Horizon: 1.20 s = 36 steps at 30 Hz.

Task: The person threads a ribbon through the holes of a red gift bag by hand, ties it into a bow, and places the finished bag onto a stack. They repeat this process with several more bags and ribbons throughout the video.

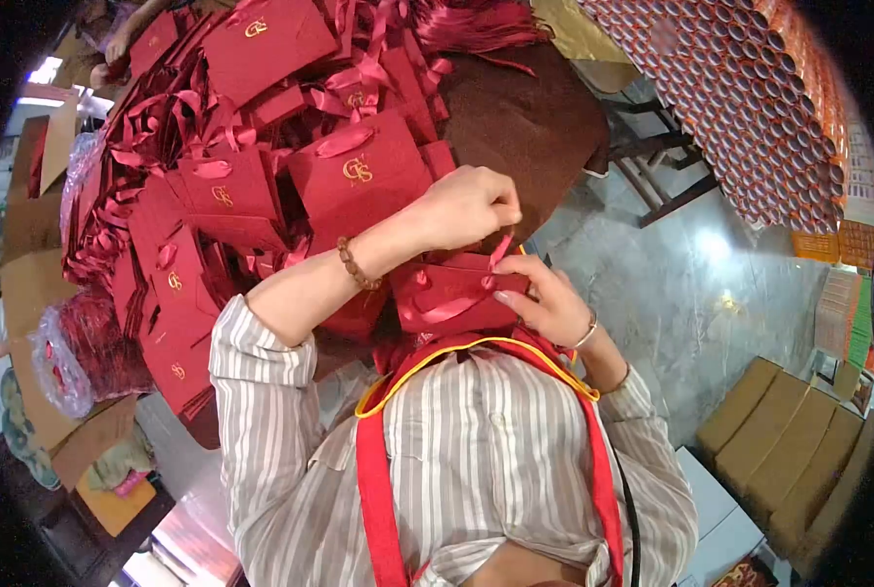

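Note:
A small red gift bag (447,293) with a ribbon handle sits close to my chest, and both hands are on it. My left hand (466,205), with a brown bead bracelet on the wrist, reaches over the bag and pinches a red ribbon end (498,252) at its top edge. The bag's right side rests against my right hand (552,301), whose fingers lie on the rim next to the ribbon. My striped shirt and red apron straps fill the bottom of the view.
A large heap of red gift bags (231,186) with gold logos covers a table with a brown cloth (525,117). Stacked round tubes (750,88) stand at upper right. Cardboard boxes (789,440) lie at lower right. At left is a plastic bag of ribbons (70,342).

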Tool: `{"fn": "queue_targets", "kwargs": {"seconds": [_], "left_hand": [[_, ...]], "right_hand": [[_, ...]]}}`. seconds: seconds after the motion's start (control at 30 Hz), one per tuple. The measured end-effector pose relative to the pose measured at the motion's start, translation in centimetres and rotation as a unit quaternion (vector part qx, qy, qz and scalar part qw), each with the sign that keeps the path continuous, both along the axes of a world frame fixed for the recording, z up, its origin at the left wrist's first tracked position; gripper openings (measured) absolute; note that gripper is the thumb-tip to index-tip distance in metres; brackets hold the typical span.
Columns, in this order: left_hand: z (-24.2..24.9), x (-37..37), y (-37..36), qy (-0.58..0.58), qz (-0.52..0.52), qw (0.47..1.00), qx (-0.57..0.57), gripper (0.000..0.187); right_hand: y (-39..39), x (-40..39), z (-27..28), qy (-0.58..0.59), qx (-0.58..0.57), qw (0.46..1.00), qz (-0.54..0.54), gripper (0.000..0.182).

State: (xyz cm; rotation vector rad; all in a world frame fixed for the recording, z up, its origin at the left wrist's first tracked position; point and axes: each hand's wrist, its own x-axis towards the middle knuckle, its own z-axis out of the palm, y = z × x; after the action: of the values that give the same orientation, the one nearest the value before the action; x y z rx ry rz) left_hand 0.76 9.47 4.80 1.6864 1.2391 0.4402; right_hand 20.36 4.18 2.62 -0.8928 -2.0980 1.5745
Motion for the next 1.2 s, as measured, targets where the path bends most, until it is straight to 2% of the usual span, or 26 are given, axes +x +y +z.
{"fn": "queue_targets", "kwargs": {"seconds": [0.03, 0.07, 0.13, 0.17, 0.2, 0.27, 0.3, 0.37, 0.4, 0.47, 0.5, 0.53, 0.6, 0.73, 0.8, 0.83, 0.9, 0.97, 1.03, 1.07, 1.1, 1.13, 1.17, 1.2], "left_hand": [[0.0, 0.3, -0.1, -0.015, -0.003, 0.999, 0.048, 0.016], [0.4, 0.3, 0.2, -0.016, -0.002, 0.999, 0.045, 0.016], [1.3, -0.2, 1.2, -0.085, 0.070, 0.993, 0.034, 0.017], [0.4, -0.6, 1.9, -0.132, 0.080, 0.986, 0.071, 0.015], [0.3, -0.9, 2.5, -0.156, 0.094, 0.983, 0.012, 0.018], [0.5, -1.1, 2.6, -0.240, 0.054, 0.969, -0.033, 0.023], [-0.2, -1.4, 2.7, -0.241, 0.054, 0.969, -0.034, 0.023], [-2.1, -2.3, 2.6, -0.146, 0.107, 0.982, 0.055, 0.028], [-2.0, -3.0, 2.4, -0.145, 0.106, 0.982, 0.054, 0.028], [-1.1, -4.0, 1.5, -0.014, 0.028, 0.999, 0.023, 0.031], [0.2, -4.0, 1.1, 0.077, -0.006, 0.997, -0.023, 0.034], [0.7, -3.8, 0.5, 0.077, -0.023, 0.997, -0.018, 0.035], [-0.2, -3.8, 0.0, 0.054, -0.066, 0.996, 0.023, 0.031], [-0.9, -3.3, 0.5, -0.019, -0.022, 0.999, -0.045, 0.027], [-2.1, -3.1, 1.3, -0.118, 0.139, 0.982, 0.049, 0.024], [-1.6, -3.4, 1.7, -0.164, 0.188, 0.967, -0.051, 0.023], [-1.3, -3.2, 2.2, -0.109, 0.190, 0.975, -0.031, 0.017], [-0.8, -2.9, 2.1, -0.077, 0.176, 0.981, -0.027, 0.015], [-1.2, -2.7, 1.9, -0.149, 0.159, 0.972, 0.083, 0.032], [-1.1, -2.8, 1.8, -0.149, 0.157, 0.973, 0.083, 0.032], [-0.6, -2.9, 1.6, -0.039, 0.150, 0.964, 0.217, 0.043], [0.1, -3.0, 1.4, 0.072, 0.139, 0.926, 0.345, 0.055], [1.3, -3.2, 1.3, 0.043, 0.052, 0.951, 0.301, 0.060], [1.9, -3.0, 1.0, 0.043, 0.051, 0.952, 0.299, 0.060]], "right_hand": [[0.1, -0.2, 0.4, -0.010, -0.030, 0.999, -0.015, 0.032], [0.1, -0.2, -0.1, -0.011, -0.033, 0.999, -0.013, 0.032], [0.4, 0.2, -1.3, 0.014, 0.000, 0.998, -0.056, 0.032], [0.5, 0.3, -1.6, 0.018, -0.010, 0.998, -0.056, 0.033], [0.5, 0.4, -1.8, 0.018, -0.014, 0.998, -0.055, 0.033], [0.6, 0.7, -1.9, 0.020, -0.063, 0.997, -0.042, 0.033], [0.7, 0.9, -2.5, 0.019, -0.063, 0.997, -0.043, 0.033], [0.7, 1.3, -4.1, 0.059, -0.052, 0.994, -0.070, 0.035], [0.8, 1.4, -4.1, 0.059, -0.053, 0.994, -0.071, 0.035], [0.8, 1.7, -4.0, 0.147, -0.173, 0.967, -0.116, 0.037], [1.4, 2.1, -4.3, 0.085, -0.115, 0.985, -0.095, 0.039], [1.3, 2.1, -4.2, 0.084, -0.117, 0.985, -0.095, 0.039], [1.4, 1.8, -3.2, 0.170, -0.197, 0.960, -0.103, 0.040], [1.6, 2.3, -2.8, 0.154, -0.156, 0.973, -0.071, 0.041], [1.6, 2.9, -2.5, 0.086, -0.025, 0.996, 0.008, 0.042], [1.5, 2.8, -2.2, 0.086, -0.025, 0.996, 0.008, 0.042], [1.2, 2.7, -1.6, 0.135, -0.124, 0.983, 0.017, 0.041], [1.2, 2.7, -2.0, 0.138, -0.144, 0.980, 0.008, 0.041], [1.3, 2.6, -2.2, 0.143, -0.162, 0.976, -0.002, 0.040], [1.2, 2.5, -2.1, 0.152, -0.187, 0.970, -0.015, 0.040], [1.2, 2.5, -2.1, 0.161, -0.212, 0.963, -0.029, 0.040], [1.3, 2.3, -2.1, 0.162, -0.213, 0.963, -0.031, 0.040], [1.4, 2.2, -2.0, 0.156, -0.177, 0.972, -0.028, 0.041], [1.4, 2.1, -2.1, 0.149, -0.141, 0.979, -0.023, 0.041]]}}
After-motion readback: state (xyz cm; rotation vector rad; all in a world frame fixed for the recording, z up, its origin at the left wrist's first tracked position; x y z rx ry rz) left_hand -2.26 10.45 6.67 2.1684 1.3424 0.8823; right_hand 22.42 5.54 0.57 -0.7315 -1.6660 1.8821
